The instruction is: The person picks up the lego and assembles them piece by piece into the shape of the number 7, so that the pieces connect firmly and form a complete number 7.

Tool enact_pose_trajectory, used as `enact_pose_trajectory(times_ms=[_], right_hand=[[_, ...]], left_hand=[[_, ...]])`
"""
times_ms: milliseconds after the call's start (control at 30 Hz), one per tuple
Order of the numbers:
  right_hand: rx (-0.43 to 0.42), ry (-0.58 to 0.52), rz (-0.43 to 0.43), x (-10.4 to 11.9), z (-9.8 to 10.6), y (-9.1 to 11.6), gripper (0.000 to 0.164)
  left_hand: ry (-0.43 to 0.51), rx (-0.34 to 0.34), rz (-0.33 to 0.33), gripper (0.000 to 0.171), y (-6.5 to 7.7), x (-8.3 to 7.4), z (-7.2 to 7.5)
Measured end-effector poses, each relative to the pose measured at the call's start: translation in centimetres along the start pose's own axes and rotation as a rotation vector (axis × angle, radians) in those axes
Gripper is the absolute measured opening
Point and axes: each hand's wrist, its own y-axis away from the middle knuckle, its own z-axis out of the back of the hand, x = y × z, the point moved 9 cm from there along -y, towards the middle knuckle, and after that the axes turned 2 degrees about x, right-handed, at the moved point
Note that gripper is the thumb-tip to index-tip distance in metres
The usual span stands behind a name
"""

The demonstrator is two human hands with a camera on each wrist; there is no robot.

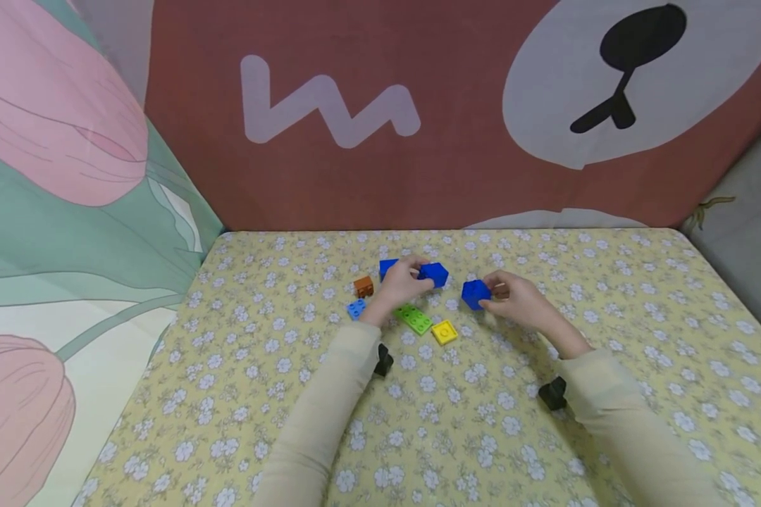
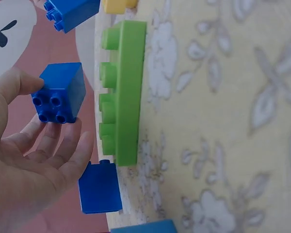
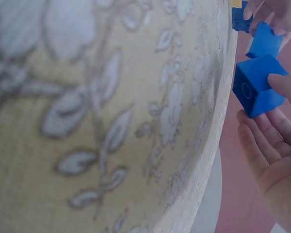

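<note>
Between thumb and fingers my left hand [image 1: 406,282] holds a dark blue toy building brick [image 2: 63,92], its four studs facing the wrist camera. My right hand [image 1: 516,299] pinches a second dark blue brick [image 3: 262,87], whose hollow underside shows in the right wrist view. The two bricks are apart, the right one a little nearer to me. A third dark blue brick [image 2: 101,187] stands on the table just past my left hand, partly hidden by it in the head view. Close below the left wrist lies a long green brick [image 1: 413,319], studs up.
On the flowered tablecloth [image 1: 456,436] an orange-brown brick [image 1: 363,286] and a light blue brick [image 1: 356,308] lie left of my left hand. A flat yellow brick [image 1: 444,332] sits beside the green one. A printed cloth [image 1: 450,162] hangs behind the table's far edge.
</note>
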Motion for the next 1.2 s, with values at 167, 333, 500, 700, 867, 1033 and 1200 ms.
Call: enact_pose_trajectory(times_ms=[167,333,500,700,867,1033,1200], right_hand=[[-0.013,-0.028,-0.004,-0.1,0.0,-0.2,0.038],[-0.025,-0.059,-0.005,-0.4,-0.1,-0.3,0.038],[-0.032,-0.074,0.011,-0.4,-0.2,-0.5,0.04],[-0.035,-0.08,0.026,-0.2,-0.4,-0.9,0.044],[-0.035,-0.088,0.028,0.0,-0.7,-1.3,0.044],[-0.022,-0.1,0.021,0.0,-1.2,-1.6,0.044],[-0.003,-0.123,0.011,0.4,-1.6,-1.8,0.044]], left_hand=[[0.028,0.002,-0.011,0.046,0.2,-0.2,0.4],[0.13,0.009,-0.014,0.049,0.6,-0.2,0.8],[0.179,0.034,-0.024,0.049,0.6,-0.2,1.0],[0.198,0.041,-0.046,0.048,0.7,-0.3,1.5],[0.185,0.023,-0.071,0.047,0.8,-0.3,2.0],[0.177,0.021,-0.104,0.046,0.9,-0.4,2.2],[0.158,0.038,-0.111,0.047,1.1,-0.6,2.1]])
